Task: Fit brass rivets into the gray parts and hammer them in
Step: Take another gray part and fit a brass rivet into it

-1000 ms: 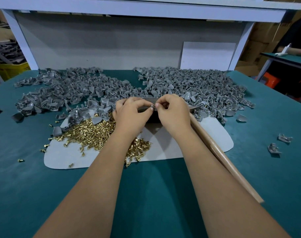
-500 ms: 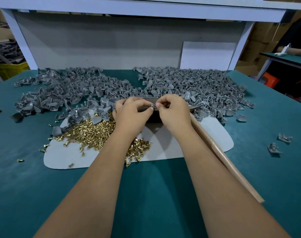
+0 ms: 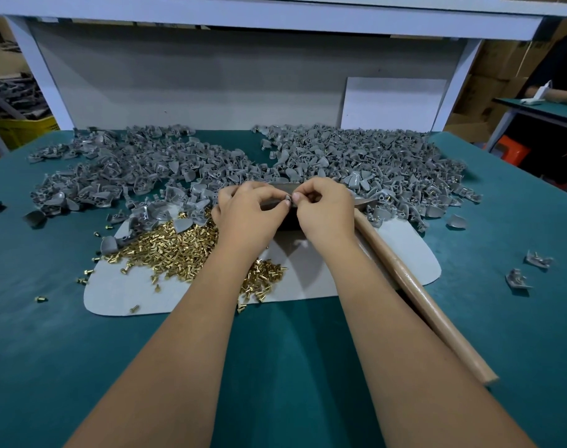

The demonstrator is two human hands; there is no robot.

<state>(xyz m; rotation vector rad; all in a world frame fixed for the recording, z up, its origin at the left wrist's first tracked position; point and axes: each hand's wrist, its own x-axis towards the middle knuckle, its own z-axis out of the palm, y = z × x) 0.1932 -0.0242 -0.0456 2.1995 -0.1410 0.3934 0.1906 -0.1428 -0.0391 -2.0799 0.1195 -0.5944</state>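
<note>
My left hand (image 3: pixel 248 211) and my right hand (image 3: pixel 324 210) meet fingertip to fingertip over a dark block (image 3: pixel 285 223) at the middle of the table. Between them they pinch a small gray part (image 3: pixel 288 199); most of it is hidden by the fingers. A heap of brass rivets (image 3: pixel 178 247) lies on a pale mat (image 3: pixel 308 279) just left of my left wrist. Gray parts are piled behind in two heaps, one at the left (image 3: pixel 130 173) and one at the right (image 3: pixel 372 163). A hammer's wooden handle (image 3: pixel 418 295) lies under my right forearm, running toward the front right.
The green table (image 3: pixel 275 367) holds two stray gray parts (image 3: pixel 528 270) at the right and a few loose rivets (image 3: pixel 41 299) at the left. A white board (image 3: pixel 392 101) leans on the back panel. Another person's arm rests on a far right table (image 3: pixel 553 106).
</note>
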